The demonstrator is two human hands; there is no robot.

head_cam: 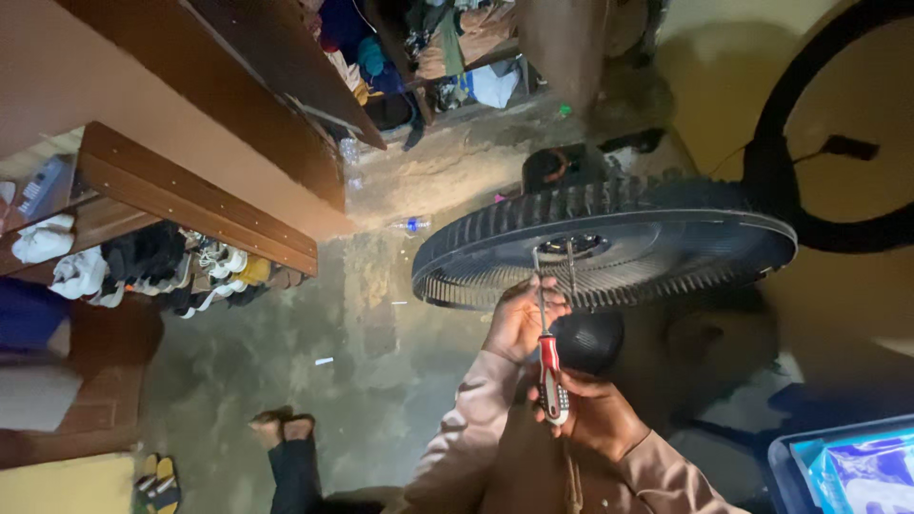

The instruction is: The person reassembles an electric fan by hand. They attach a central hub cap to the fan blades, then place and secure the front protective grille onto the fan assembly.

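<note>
A black round fan grille [666, 238] lies tilted in front of me, its hub [571, 246] facing me. My right hand [598, 417] is closed around the red and grey handle of a screwdriver [549, 376]. The screwdriver's thin shaft runs up to the hub. My left hand [519, 319] grips the near rim of the grille right beside the shaft. A black rounded motor housing [588, 341] sits just behind my hands, under the grille. Both arms wear light pinkish sleeves.
A wooden shelf [200, 205] with shoes and clothes stands at the left. A plastic bottle [411, 225] lies on the rough floor. A bare foot [282, 428] and sandals [157, 481] show low left. A blue box [843, 466] sits bottom right; another black fan ring [776, 181] is behind.
</note>
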